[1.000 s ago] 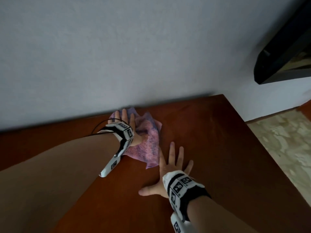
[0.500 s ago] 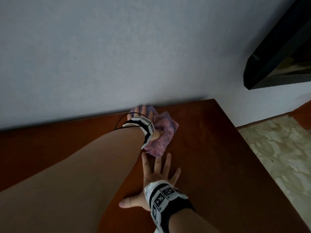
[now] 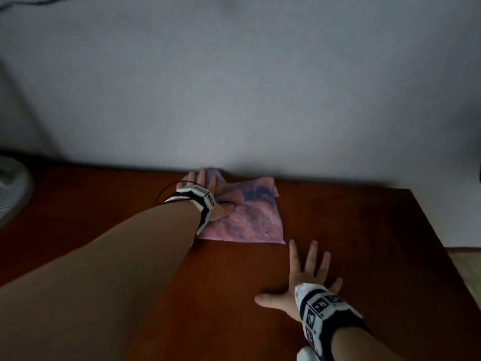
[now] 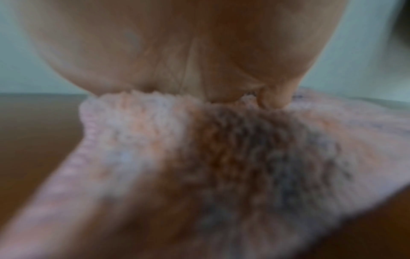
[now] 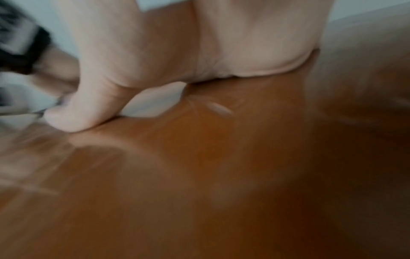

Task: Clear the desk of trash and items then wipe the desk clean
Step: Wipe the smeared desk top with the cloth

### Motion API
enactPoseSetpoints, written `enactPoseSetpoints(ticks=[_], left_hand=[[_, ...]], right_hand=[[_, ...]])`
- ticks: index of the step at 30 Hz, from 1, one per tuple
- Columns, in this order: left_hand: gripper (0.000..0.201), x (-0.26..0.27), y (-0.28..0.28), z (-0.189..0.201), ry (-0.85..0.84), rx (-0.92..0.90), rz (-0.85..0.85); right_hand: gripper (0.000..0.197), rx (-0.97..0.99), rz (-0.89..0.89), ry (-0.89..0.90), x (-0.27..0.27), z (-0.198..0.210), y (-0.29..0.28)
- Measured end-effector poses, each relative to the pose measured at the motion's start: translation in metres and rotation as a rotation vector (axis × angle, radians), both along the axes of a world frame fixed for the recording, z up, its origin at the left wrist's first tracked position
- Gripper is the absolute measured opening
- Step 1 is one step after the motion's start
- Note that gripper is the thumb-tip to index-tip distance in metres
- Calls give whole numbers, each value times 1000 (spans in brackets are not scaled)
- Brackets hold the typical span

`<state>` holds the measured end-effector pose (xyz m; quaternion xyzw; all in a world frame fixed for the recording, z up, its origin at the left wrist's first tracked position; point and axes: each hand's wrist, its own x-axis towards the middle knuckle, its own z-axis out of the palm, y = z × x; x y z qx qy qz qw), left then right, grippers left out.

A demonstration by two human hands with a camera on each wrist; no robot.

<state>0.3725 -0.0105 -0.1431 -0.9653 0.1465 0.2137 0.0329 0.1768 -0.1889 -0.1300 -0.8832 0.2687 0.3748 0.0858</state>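
Note:
A pink and purple cloth (image 3: 255, 220) lies spread on the brown wooden desk (image 3: 364, 243), against the wall at the back. My left hand (image 3: 208, 191) presses flat on the cloth's left part, fingers straight and pointing at the wall. In the left wrist view my palm (image 4: 188, 52) bears down on the fuzzy cloth (image 4: 221, 157). My right hand (image 3: 302, 277) lies flat on the bare desk in front of the cloth, fingers spread. The right wrist view shows its palm (image 5: 244, 43) and thumb on the wood (image 5: 221, 175).
A grey-white wall (image 3: 234, 87) rises right behind the desk. A pale rounded object (image 3: 10, 188) sits at the desk's far left edge. The desk's right edge (image 3: 447, 261) drops to a light floor (image 3: 468, 267).
The cloth has spread out flatter and wider under my left hand, which slid along the wall. My right hand stayed flat on the desk. The head view swung left.

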Motion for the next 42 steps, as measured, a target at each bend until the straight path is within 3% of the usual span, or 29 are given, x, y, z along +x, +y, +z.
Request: enactPoseSetpoints(ticks=[4, 7, 13, 19, 25, 28, 35, 39, 42], left_hand=[[100, -35, 65, 0, 63, 39, 96], [104, -30, 107, -2, 90, 65, 197], [106, -26, 128, -13, -3, -23, 249], [111, -138, 202, -14, 52, 13, 259], [109, -257, 285, -8, 214, 62, 431], [105, -279, 319, -2, 249, 63, 541], [102, -248, 346, -8, 247, 32, 688], [98, -215, 380, -16, 142, -23, 759], [97, -202, 393, -18, 66, -39, 758]], right_hand=[[146, -33, 12, -3, 2, 3, 8], [146, -69, 17, 8, 2, 4, 9], [143, -126, 33, -8, -3, -1, 9], [140, -174, 61, -20, -4, 9, 20], [144, -266, 78, 41, 11, 29, 44], [130, -225, 168, 61, 30, 45, 86], [118, 154, 518, -124, 47, 26, 299], [129, 75, 548, -136, 52, 6, 362], [143, 0, 512, -122, 54, -1, 367]])
